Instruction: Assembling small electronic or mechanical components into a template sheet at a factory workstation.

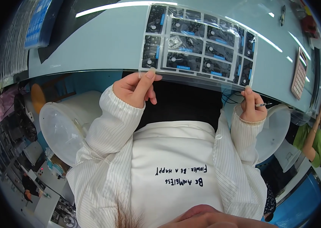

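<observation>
A glossy sheet printed with a grid of black panels and small blue labels lies on the table, its near edge reaching past the table's front edge. Clear plastic film over it catches the light. My left hand is closed, thumb and forefinger pinching the sheet's near left corner. At the near right corner, the fingertips of my right hand pinch the edge. A slim pen is also tucked among the right hand's fingers, pointing right.
On the pale table a pink calculator lies at the right and a dark pen farther back. Stacked clear sleeves and a blue pack stand at the left. White tubs flank me below. Another person in green works at the right.
</observation>
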`<act>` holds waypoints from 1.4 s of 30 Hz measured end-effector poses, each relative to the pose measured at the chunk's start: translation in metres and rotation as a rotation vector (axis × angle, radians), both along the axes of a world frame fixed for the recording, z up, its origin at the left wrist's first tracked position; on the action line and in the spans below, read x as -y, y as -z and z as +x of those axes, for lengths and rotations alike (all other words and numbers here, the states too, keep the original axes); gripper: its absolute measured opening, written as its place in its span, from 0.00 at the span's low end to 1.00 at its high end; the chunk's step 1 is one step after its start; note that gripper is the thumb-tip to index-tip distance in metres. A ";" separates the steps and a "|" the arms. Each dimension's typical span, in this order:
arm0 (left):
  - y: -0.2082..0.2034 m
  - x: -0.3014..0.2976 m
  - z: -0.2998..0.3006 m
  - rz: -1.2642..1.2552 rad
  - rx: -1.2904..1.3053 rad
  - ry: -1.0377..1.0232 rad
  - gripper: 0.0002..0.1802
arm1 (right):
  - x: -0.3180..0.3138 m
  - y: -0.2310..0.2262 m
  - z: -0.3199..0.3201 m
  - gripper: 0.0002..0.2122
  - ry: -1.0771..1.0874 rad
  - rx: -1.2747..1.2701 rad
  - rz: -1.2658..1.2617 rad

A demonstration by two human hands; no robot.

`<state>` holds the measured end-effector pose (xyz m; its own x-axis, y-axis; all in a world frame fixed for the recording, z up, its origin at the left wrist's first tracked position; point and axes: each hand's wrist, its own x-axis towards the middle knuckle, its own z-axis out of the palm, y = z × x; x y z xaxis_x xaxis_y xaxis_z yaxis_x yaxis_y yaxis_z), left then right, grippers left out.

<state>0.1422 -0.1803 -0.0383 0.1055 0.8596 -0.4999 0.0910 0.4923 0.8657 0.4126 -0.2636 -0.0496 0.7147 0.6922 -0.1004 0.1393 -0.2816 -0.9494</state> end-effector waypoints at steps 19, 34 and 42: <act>-0.007 -0.003 0.002 0.048 -0.061 0.012 0.17 | 0.000 0.007 0.004 0.07 -0.013 0.052 0.051; 0.000 -0.001 0.001 0.040 -0.056 0.035 0.16 | 0.001 0.004 0.016 0.09 -0.091 0.051 0.041; -0.004 0.000 0.000 -0.019 -0.011 0.030 0.15 | 0.006 -0.028 0.047 0.08 -0.308 0.248 -0.129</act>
<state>0.1427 -0.1799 -0.0340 0.1252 0.8464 -0.5176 0.1154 0.5058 0.8549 0.4593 -0.2695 -0.0214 0.4893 0.8706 -0.0518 0.4555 -0.3058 -0.8361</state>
